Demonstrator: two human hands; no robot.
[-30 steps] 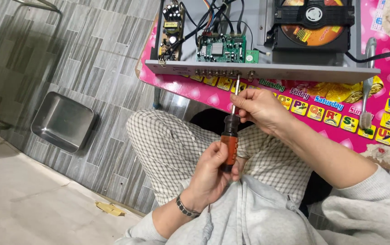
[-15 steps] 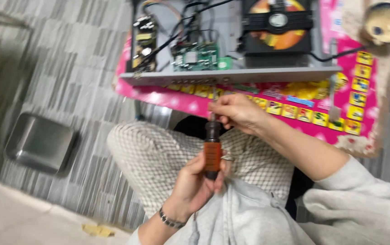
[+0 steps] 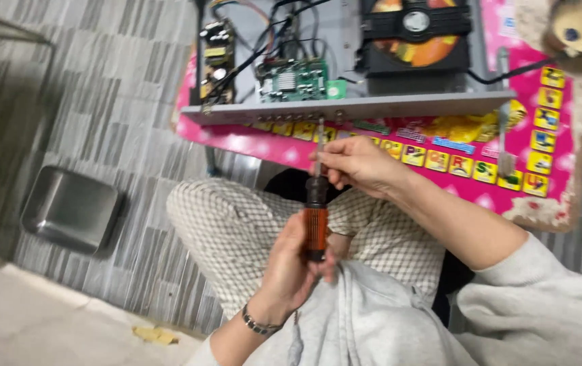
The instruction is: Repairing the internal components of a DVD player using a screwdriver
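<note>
Two hands: both on one screwdriver (image 3: 316, 203), which has an orange and black handle.
Left hand (image 3: 294, 268): closed round the orange lower end of the handle, palm toward the body, a bead bracelet (image 3: 258, 324) at the wrist.
Right hand (image 3: 357, 165): fingers pinched on the bare metal shaft just above the black collar, steadying it; the forearm comes in from the lower right in a grey sleeve.
Screwdriver axis: nearly upright in the head view, handle low toward the lap, tip high and pointing away from the body.
Tip: at the back edge of the opened disc player chassis (image 3: 345, 107), among a row of small sockets; whether it sits in a screw head is too small to tell.
Key relation: the chassis edge lies straight beyond the tip, in line with the shaft; the right hand is the nearer one to it, the left hand well behind.
Inside the chassis: green circuit board (image 3: 296, 80), a second board with coils at the left, black disc drive (image 3: 416, 34) with an orange disc.
Under it: pink alphabet play mat (image 3: 440, 152) on a grey striped floor.
Nearby: steel tray (image 3: 70, 210) on the floor at the left, well apart from both hands.
Lap: checked trousers (image 3: 236, 230), legs crossed.
</note>
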